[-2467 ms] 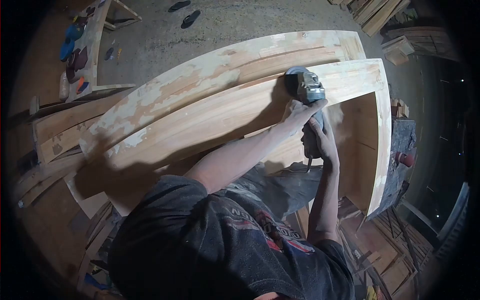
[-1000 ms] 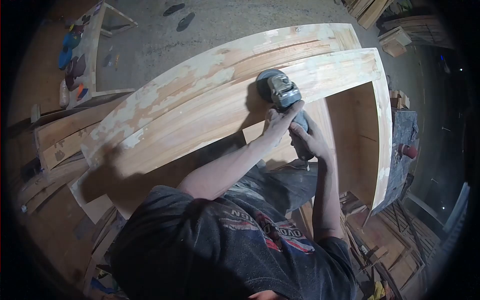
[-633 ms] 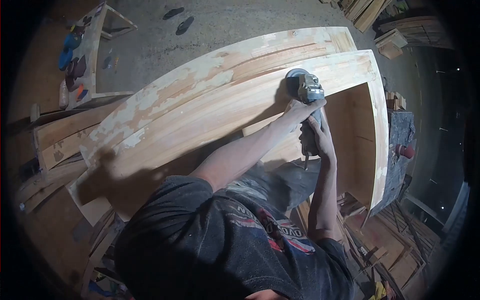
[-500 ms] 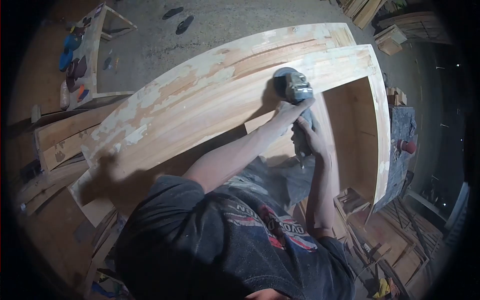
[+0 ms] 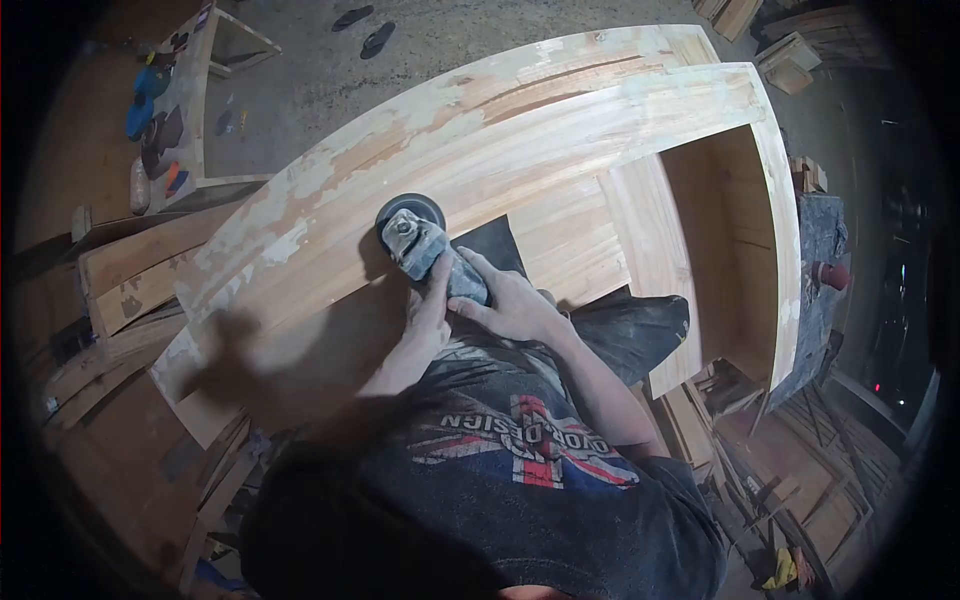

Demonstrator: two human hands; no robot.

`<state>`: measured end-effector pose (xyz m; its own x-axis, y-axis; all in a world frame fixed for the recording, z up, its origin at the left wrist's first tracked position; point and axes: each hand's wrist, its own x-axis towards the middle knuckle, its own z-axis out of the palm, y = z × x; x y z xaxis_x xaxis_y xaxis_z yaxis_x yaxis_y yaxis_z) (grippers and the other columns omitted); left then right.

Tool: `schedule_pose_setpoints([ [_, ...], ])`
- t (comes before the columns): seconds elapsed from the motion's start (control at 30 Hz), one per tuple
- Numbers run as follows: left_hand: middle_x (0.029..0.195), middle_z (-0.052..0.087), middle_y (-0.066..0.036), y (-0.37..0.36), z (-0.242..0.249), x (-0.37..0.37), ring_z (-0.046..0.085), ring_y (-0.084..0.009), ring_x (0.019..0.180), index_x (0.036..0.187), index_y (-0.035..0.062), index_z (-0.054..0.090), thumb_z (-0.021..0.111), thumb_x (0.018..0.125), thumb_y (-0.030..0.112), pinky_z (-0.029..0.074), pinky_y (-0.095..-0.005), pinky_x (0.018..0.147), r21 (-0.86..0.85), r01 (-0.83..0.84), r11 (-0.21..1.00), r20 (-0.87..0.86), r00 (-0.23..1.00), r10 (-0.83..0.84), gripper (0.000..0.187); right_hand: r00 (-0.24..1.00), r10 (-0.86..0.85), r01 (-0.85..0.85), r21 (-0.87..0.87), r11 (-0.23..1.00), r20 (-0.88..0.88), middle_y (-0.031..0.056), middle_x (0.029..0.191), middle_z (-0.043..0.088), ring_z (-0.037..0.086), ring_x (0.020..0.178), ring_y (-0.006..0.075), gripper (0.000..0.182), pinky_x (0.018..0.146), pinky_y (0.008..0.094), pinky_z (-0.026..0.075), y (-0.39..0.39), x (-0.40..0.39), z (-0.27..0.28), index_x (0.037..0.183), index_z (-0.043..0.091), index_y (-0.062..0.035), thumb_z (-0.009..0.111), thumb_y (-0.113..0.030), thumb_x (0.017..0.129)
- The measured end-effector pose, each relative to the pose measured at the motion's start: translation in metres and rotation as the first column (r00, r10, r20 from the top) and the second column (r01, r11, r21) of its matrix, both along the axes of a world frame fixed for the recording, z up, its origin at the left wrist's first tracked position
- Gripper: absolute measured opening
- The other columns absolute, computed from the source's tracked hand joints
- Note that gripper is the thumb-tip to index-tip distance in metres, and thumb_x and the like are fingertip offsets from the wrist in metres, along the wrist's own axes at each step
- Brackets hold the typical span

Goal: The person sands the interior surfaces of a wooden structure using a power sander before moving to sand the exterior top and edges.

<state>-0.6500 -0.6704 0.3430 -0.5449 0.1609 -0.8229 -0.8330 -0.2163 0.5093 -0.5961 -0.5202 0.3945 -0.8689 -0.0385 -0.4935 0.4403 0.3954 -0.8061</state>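
Note:
A power sander with a round dark disc (image 5: 408,232) rests on the pale wooden face (image 5: 340,240) of a large curved cabinet, left of the middle. My left hand (image 5: 428,315) is closed on the near left side of the tool's body. My right hand (image 5: 508,300) wraps the rear of the same body from the right, its thumb across it. Whitish filler patches mark the cabinet's far edge. How the disc's underside meets the wood is hidden.
The cabinet's open compartment (image 5: 720,240) faces up on the right. Beyond it stands a dark bench (image 5: 815,280) with a red object (image 5: 832,276). Wooden boards (image 5: 150,270) lie at the left, scrap wood at the lower right. Sandals (image 5: 377,40) lie on the floor (image 5: 290,75).
Both hands have carried the sander left and toward my body, along the wooden face. The tool now points up and left. The view has shifted slightly.

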Motion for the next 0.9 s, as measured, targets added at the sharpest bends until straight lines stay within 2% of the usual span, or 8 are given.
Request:
schedule_pose_setpoints([
  [0.1, 0.135, 0.059, -0.007, 0.029, -0.003, -0.002, 0.059, -0.0180, 0.123, 0.143, 0.0101, 0.047, 0.086, 0.086, 0.041, 0.053, -0.0359, 0.099, 0.135, 0.101, 0.986, -0.095, 0.991, -0.089, 0.076, 0.993, -0.113, 0.115, 0.034, 0.993, -0.043, 0.0373, 0.119, 0.066, 0.064, 0.116, 0.0505, 0.088, 0.101, 0.0499, 0.050, 0.022, 0.011, -0.004, 0.157, 0.034, 0.0002, 0.069, -0.049, 0.093],
  [0.17, 0.130, 0.062, -0.008, 0.063, 0.012, -0.007, 0.062, -0.0186, 0.118, 0.137, 0.0072, 0.051, 0.087, 0.084, 0.044, 0.054, -0.0354, 0.097, 0.047, 0.200, 0.979, -0.013, 0.980, -0.199, 0.074, 0.972, -0.231, 0.231, 0.006, 0.973, -0.032, 0.0357, 0.121, 0.067, 0.063, 0.121, 0.0481, 0.082, 0.102, 0.0475, 0.049, 0.047, 0.020, -0.007, 0.152, 0.043, -0.0008, 0.070, -0.050, 0.093],
  [0.27, 0.119, 0.068, -0.012, 0.107, -0.006, -0.009, 0.067, -0.0187, 0.106, 0.129, 0.0000, 0.060, 0.085, 0.082, 0.054, 0.056, -0.0320, 0.090, 0.182, 0.387, 0.904, -0.149, 0.920, -0.363, 0.076, 0.953, -0.284, 0.291, 0.055, 0.955, -0.108, 0.0300, 0.112, 0.071, 0.071, 0.107, 0.0412, 0.077, 0.095, 0.0453, 0.053, 0.083, 0.029, 0.001, 0.150, 0.046, -0.0008, 0.071, -0.047, 0.094],
  [0.33, 0.106, 0.070, -0.010, 0.138, 0.011, -0.010, 0.067, -0.0155, 0.093, 0.118, -0.0005, 0.067, 0.083, 0.082, 0.059, 0.055, -0.0300, 0.078, 0.123, 0.464, 0.877, -0.199, 0.877, -0.436, 0.071, 0.912, -0.398, 0.400, 0.001, 0.917, 0.096, 0.0202, 0.100, 0.072, 0.073, 0.088, 0.0274, 0.071, 0.079, 0.0398, 0.057, 0.109, 0.035, 0.004, 0.148, 0.048, -0.0015, 0.071, -0.043, 0.096],
  [0.43, 0.106, 0.070, -0.008, 0.183, -0.005, -0.009, 0.069, -0.0140, 0.092, 0.120, -0.0012, 0.065, 0.084, 0.083, 0.055, 0.055, -0.0283, 0.078, 0.238, 0.571, 0.786, -0.253, 0.817, -0.518, 0.071, 0.861, -0.501, 0.505, -0.035, 0.862, 0.087, 0.0112, 0.092, 0.069, 0.067, 0.077, 0.0162, 0.064, 0.066, 0.0340, 0.055, 0.139, 0.048, 0.005, 0.145, 0.051, -0.0020, 0.070, -0.041, 0.098],
  [0.57, 0.093, 0.071, -0.007, 0.225, -0.011, -0.009, 0.066, -0.0104, 0.078, 0.111, 0.0006, 0.071, 0.083, 0.078, 0.065, 0.051, -0.0268, 0.065, 0.140, 0.718, 0.682, -0.315, 0.685, -0.657, 0.073, 0.787, -0.611, 0.616, -0.049, 0.786, 0.088, 0.0086, 0.092, 0.067, 0.065, 0.072, 0.0152, 0.061, 0.063, 0.0336, 0.056, 0.168, 0.058, 0.009, 0.142, 0.051, -0.0011, 0.069, -0.041, 0.099],
  [0.73, 0.099, 0.070, -0.008, 0.256, -0.001, -0.019, 0.065, -0.0141, 0.089, 0.109, -0.0015, 0.072, 0.085, 0.072, 0.067, 0.052, -0.0322, 0.076, 0.077, 0.792, 0.606, -0.285, 0.600, -0.748, 0.079, 0.683, -0.724, 0.731, -0.090, 0.677, 0.098, 0.0069, 0.088, 0.064, 0.066, 0.069, 0.0159, 0.043, 0.061, 0.0325, 0.055, 0.171, 0.062, 0.002, 0.125, 0.057, -0.0020, 0.064, -0.038, 0.103],
  [0.9, 0.103, 0.069, -0.006, 0.195, -0.013, -0.016, 0.064, -0.0124, 0.096, 0.113, 0.0017, 0.071, 0.088, 0.076, 0.057, 0.052, -0.0322, 0.081, 0.216, 0.682, 0.699, -0.237, 0.731, -0.640, 0.068, 0.771, -0.633, 0.635, -0.160, 0.755, 0.071, 0.0061, 0.088, 0.064, 0.064, 0.072, 0.0146, 0.041, 0.063, 0.0322, 0.055, 0.125, 0.054, -0.002, 0.124, 0.058, -0.0013, 0.067, -0.034, 0.101],
])
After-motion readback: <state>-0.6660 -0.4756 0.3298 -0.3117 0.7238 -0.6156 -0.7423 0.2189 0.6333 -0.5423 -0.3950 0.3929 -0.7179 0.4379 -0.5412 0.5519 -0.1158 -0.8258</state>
